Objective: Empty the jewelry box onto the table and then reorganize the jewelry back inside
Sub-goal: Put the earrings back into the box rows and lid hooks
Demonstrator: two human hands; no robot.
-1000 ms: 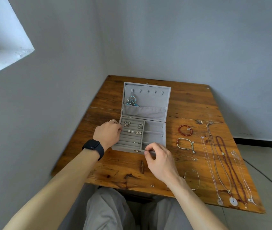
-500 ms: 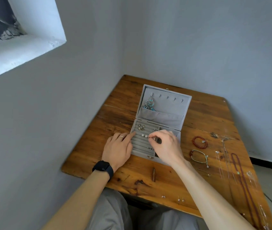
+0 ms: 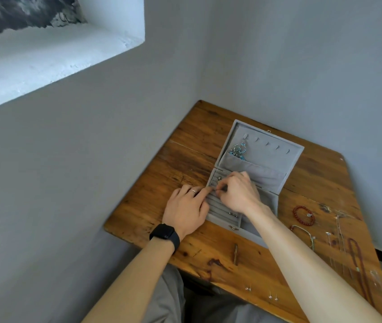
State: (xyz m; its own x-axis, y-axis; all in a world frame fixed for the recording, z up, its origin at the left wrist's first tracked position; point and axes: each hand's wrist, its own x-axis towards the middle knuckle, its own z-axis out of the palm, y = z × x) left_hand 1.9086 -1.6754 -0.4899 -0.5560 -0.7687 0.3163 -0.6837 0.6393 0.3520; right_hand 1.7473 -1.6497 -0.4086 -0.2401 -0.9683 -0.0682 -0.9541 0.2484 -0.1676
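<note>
An open grey velvet jewelry box [image 3: 268, 197] sits on the wooden table [image 3: 185, 159], lid upright with a blue beaded piece [image 3: 238, 149] hanging in its pocket. My right hand [image 3: 237, 193] is over the ring rolls at the box's left, its fingertips pinching a small earring at the slots. My left hand [image 3: 186, 209] lies flat beside it, wearing a ring and a black watch, its straight fingers touching the box's left edge. A few small earrings [image 3: 232, 214] sit in the lower slots.
To the right of the box lie a red bead bracelet [image 3: 303, 215], a thin bangle [image 3: 302, 231], several chain necklaces [image 3: 339, 234] and a dark red bead necklace [image 3: 357, 259]. Small earrings [image 3: 272, 297] rest near the front edge. Walls border the table's left and far sides.
My right hand moved from the box's front edge up and left onto the ring rolls. My left hand flattened against the box's left side. The view swung left.
</note>
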